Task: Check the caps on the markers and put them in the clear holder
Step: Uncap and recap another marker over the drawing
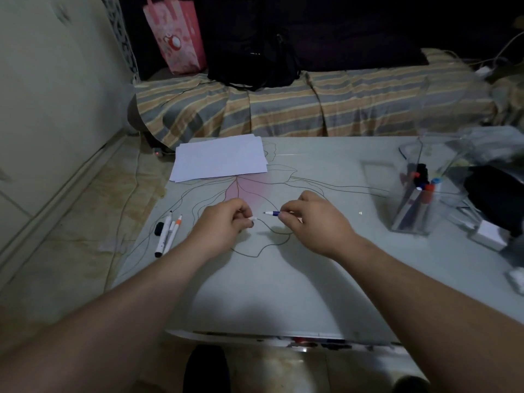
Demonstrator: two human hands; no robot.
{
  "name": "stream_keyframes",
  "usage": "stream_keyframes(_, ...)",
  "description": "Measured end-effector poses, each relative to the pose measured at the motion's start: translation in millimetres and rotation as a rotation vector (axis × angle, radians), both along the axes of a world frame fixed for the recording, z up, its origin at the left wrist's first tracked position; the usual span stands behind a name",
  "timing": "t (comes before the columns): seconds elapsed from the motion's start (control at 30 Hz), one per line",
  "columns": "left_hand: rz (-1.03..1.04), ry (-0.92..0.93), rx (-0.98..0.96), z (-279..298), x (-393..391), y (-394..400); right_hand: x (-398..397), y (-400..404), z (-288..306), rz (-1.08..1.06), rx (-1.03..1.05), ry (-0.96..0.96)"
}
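Held a blue-banded marker (272, 213) in the right hand (310, 222), pinched near its front end so the bare tip pointed left, across the gap. Gripped something small and white in the curled fingers of the left hand (224, 222), probably the cap (253, 218), though too little of it showed to be sure. Kept the two apart, tip and white piece facing each other just above the table (283, 293), seemingly lined up so one could be pushed onto the other. Judged this as the cap check itself: marker open, not yet closed.

Left three more markers (168, 233) lying side by side near the table's left edge, within easy reach of the left hand, likely waiting their turn. Stood the clear holder (419, 194) well off to the right, with several markers upright or leaning inside, red, blue and black ends showing; a fair part of the job looked done. Set a stack of white paper (219, 161) at the far side, out of the way of both hands.
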State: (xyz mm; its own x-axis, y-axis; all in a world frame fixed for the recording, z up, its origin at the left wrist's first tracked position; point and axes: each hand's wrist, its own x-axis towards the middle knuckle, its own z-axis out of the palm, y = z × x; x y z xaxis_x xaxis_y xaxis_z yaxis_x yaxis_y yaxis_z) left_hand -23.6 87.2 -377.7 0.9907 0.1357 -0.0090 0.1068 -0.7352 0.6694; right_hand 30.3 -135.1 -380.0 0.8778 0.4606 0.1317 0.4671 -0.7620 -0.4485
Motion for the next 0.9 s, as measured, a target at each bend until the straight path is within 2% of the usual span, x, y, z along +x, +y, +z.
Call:
stream_keyframes(0.37, -0.036, -0.069, -0.038, 11.0, 1.5, -22.3, -2.9, -13.8, 9.2, 0.009, 0.082, -0.115)
stream_keyframes(0.6, -0.059, -0.111, 0.011, 22.3, -0.4, -39.5, -9.2, -21.6, 14.5, -0.024, 0.021, -0.157)
stream_keyframes(0.77, -0.061, -0.119, 0.038, 28.9, -1.5, -55.1, -14.4, -24.3, 17.3, -0.02, -0.038, -0.313)
stream_keyframes(0.9, -0.022, -0.159, 0.049, 35.0, -1.4, -66.6, -14.4, -28.3, 18.8, -0.036, 0.028, -0.398)
